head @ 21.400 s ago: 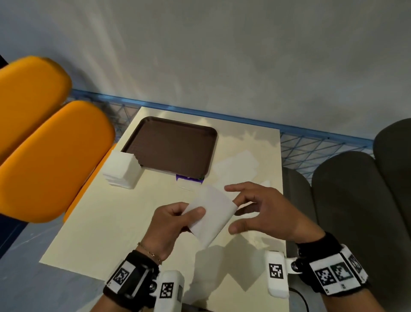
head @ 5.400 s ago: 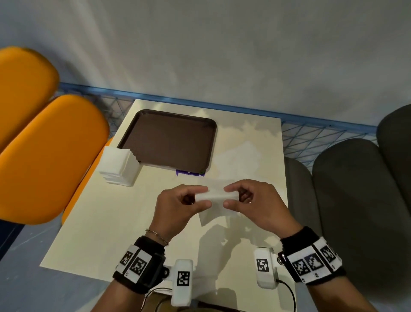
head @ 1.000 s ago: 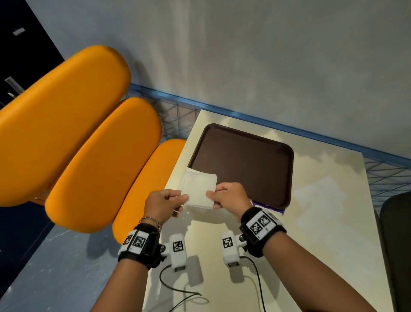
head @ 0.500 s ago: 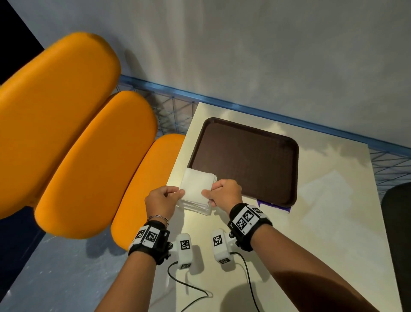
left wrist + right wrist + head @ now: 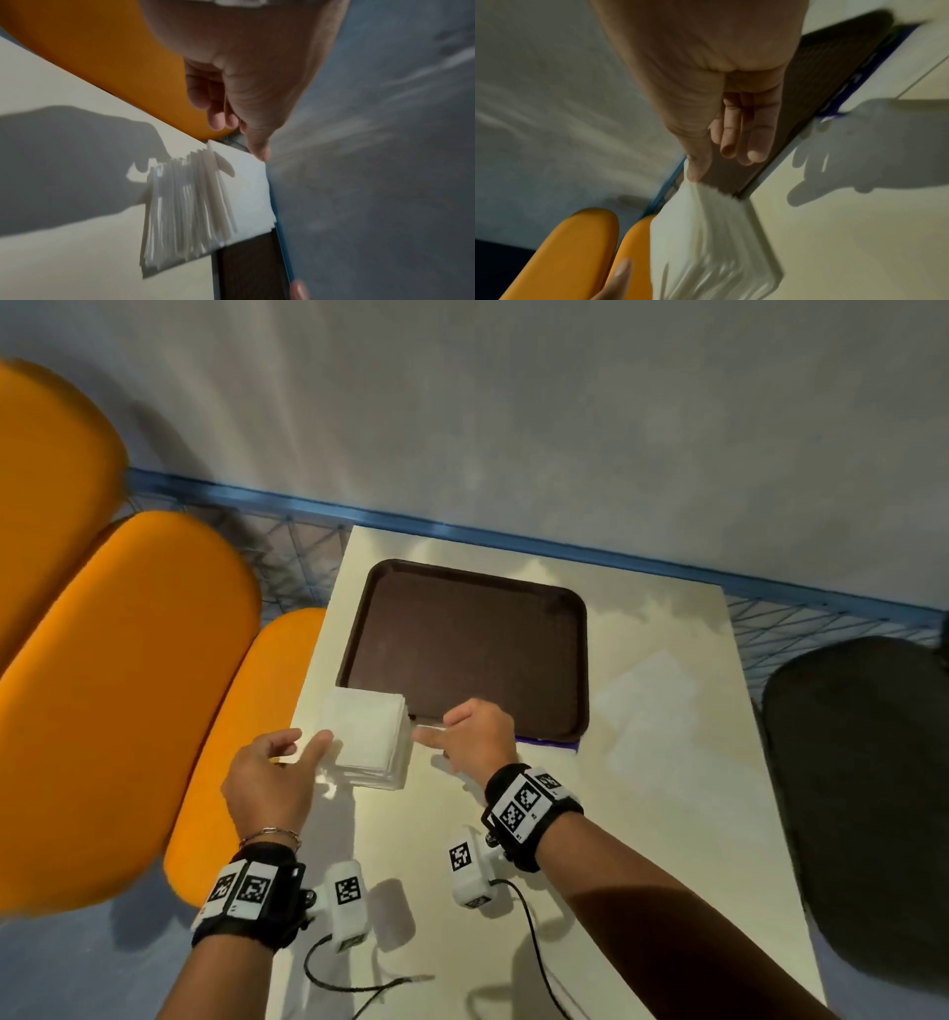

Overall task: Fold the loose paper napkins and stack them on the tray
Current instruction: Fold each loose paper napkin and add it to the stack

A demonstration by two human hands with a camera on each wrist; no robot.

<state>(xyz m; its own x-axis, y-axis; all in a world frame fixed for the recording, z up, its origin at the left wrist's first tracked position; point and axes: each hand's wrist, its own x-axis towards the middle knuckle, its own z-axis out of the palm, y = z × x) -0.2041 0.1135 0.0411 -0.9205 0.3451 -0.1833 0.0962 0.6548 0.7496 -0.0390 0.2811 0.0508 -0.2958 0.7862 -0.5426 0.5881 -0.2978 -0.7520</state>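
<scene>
A stack of folded white napkins (image 5: 367,737) sits on the table's left edge, against the front-left corner of the bare brown tray (image 5: 462,639). My left hand (image 5: 303,744) hovers just left of the stack with fingers spread, holding nothing. My right hand (image 5: 472,731) is just right of the stack, fingers relaxed, its thumb tip near the stack's right edge. The left wrist view shows the stack (image 5: 190,203) edge-on below my left hand (image 5: 244,101). In the right wrist view my right hand (image 5: 726,132) is above the stack (image 5: 706,243) and the tray (image 5: 808,81).
A loose flat napkin (image 5: 652,690) lies on the cream table right of the tray. Orange chairs (image 5: 128,685) crowd the left side and a dark grey chair (image 5: 862,788) stands at the right. A blue rail (image 5: 513,541) runs behind. Cables (image 5: 359,983) trail near the front edge.
Both hands pinched a folded napkin over the stack half a second ago. Now it lies on the stack, and both hands have let go and drawn apart.
</scene>
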